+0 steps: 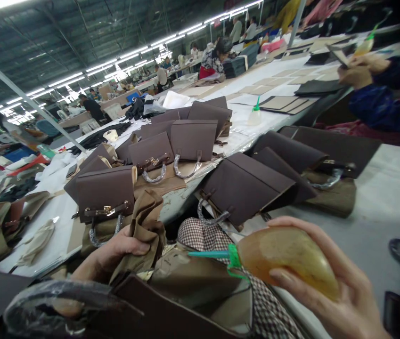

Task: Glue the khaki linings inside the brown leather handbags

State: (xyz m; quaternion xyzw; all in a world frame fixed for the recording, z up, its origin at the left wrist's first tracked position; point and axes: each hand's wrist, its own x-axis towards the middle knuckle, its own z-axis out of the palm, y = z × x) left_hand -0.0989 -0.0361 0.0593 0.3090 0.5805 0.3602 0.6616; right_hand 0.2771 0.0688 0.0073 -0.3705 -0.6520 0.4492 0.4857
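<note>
In my right hand (pixel 337 282) is a squeeze glue bottle (pixel 284 256), tipped on its side, amber-coloured, with a green collar and a long teal nozzle pointing left. The nozzle tip is over an opened dark brown handbag (pixel 171 308) that lies in front of me. My left hand (pixel 122 249) grips a bunched olive-brown lining cloth (pixel 146 221) above the bag's opening. A plastic-wrapped handle (pixel 58 292) of the bag arches at the lower left. Whether the nozzle touches the bag, I cannot tell.
Several brown handbags with wrapped handles, such as one bag (pixel 106 193), stand on the long white table (pixel 182 200). More bags (pixel 249 183) lie to the right. Another glue bottle (pixel 255 115) stands farther back. At the upper right, a co-worker's hands (pixel 362 70) hold a flat piece.
</note>
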